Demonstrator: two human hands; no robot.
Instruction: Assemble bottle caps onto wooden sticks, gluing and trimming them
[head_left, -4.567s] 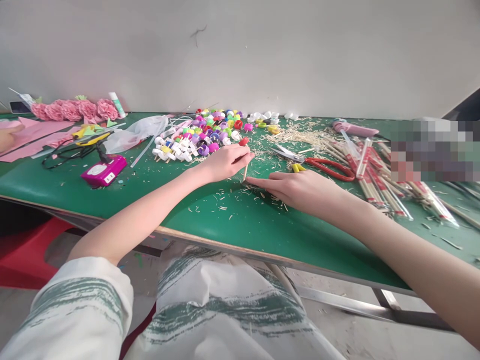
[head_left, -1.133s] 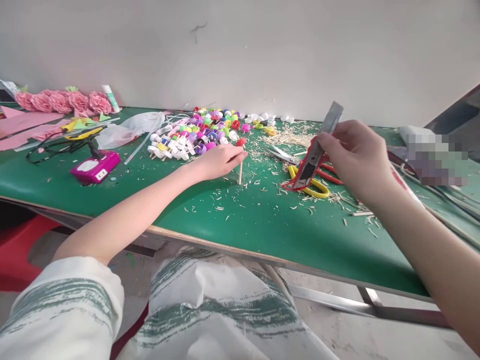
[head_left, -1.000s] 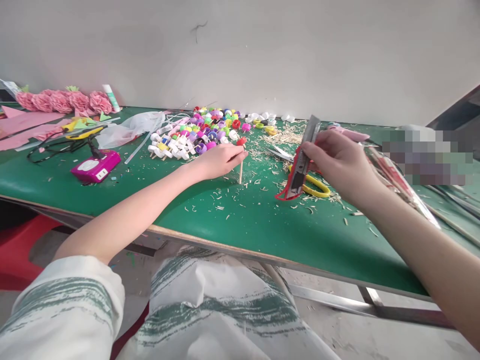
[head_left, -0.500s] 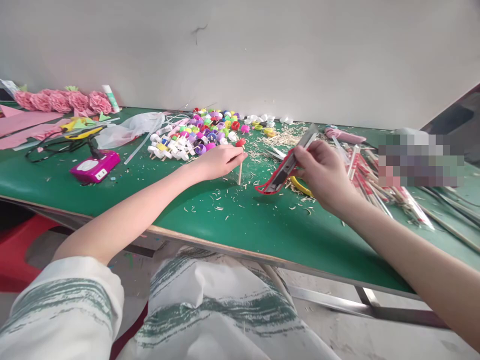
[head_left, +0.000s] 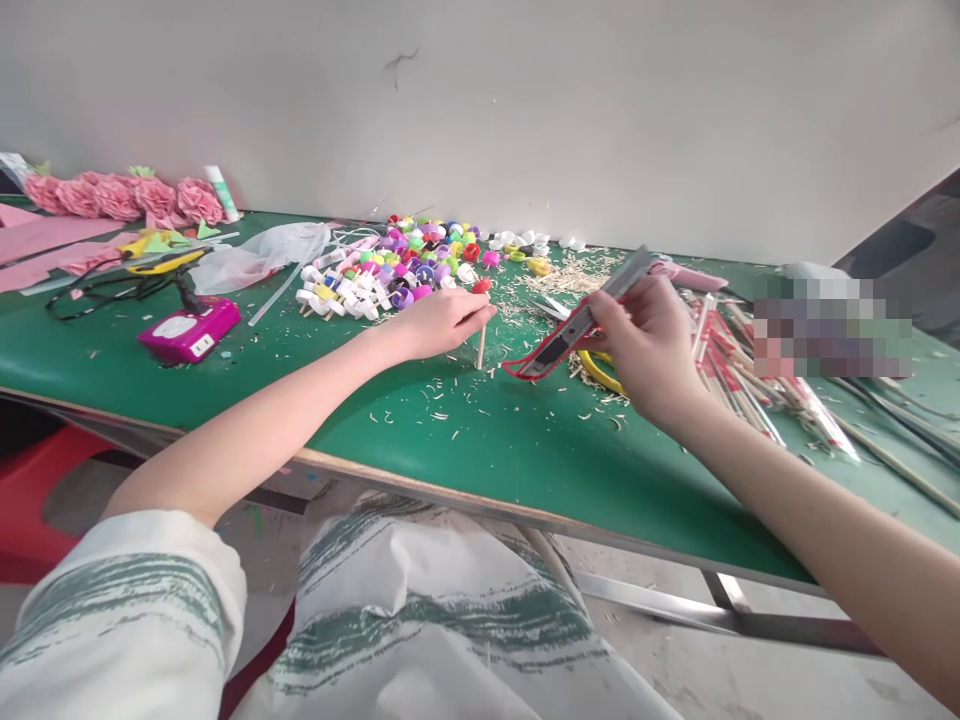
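Note:
My left hand (head_left: 442, 320) pinches a short wooden stick (head_left: 481, 346) that stands upright on the green table (head_left: 480, 440), with a small red piece (head_left: 481, 286) just behind its top. My right hand (head_left: 649, 345) is closed on a red and grey utility knife (head_left: 574, 328), held slanted above the table. The knife's lower end hangs a little to the right of the stick. Yellow-handled scissors (head_left: 598, 372) lie partly hidden under my right hand.
Several coloured and white plastic caps (head_left: 397, 265) are heaped behind my left hand. Wood shavings litter the table. Wrapped chopsticks (head_left: 742, 360) lie at the right. A magenta box (head_left: 187, 330), a yellow tool (head_left: 161, 262), a plastic bag (head_left: 262, 255) and pink paper flowers (head_left: 120, 198) are at the left.
My right hand, flat on the table earlier, has picked up the knife and carried it left and down towards the stick. My left hand has kept the stick upright in place.

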